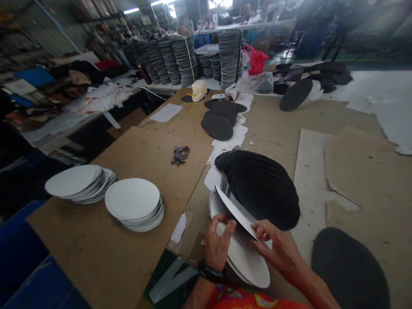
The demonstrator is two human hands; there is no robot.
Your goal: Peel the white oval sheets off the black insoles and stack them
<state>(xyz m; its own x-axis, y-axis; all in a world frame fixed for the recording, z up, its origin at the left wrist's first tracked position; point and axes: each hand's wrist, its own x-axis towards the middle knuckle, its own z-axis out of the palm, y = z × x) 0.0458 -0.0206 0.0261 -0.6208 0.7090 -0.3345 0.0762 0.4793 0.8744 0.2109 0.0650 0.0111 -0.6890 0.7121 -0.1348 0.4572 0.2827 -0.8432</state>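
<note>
My right hand (278, 246) pinches the edge of a thin oval piece (236, 210), pale on its upper face, which stands tilted. Below it are a few more white oval pieces (249, 262), lying at a slant one on another. My left hand (219, 244) is closed around the left edge of these lower pieces, its thumb up near the tilted one. Just beyond my hands, a fanned pile of black oval pieces (257, 184) lies on the table. To the left are two stacks of white ovals, a nearer stack (133, 199) and a farther stack (74, 180).
A dark oval (349, 266) lies at the right. Several dark ovals (219, 122) and a scrap of dark cloth (179, 155) are farther up the brown table (128, 257). Tall stacks of grey discs (230, 58), a red plastic bag (255, 59) and torn white paper (312, 171) stand or lie around.
</note>
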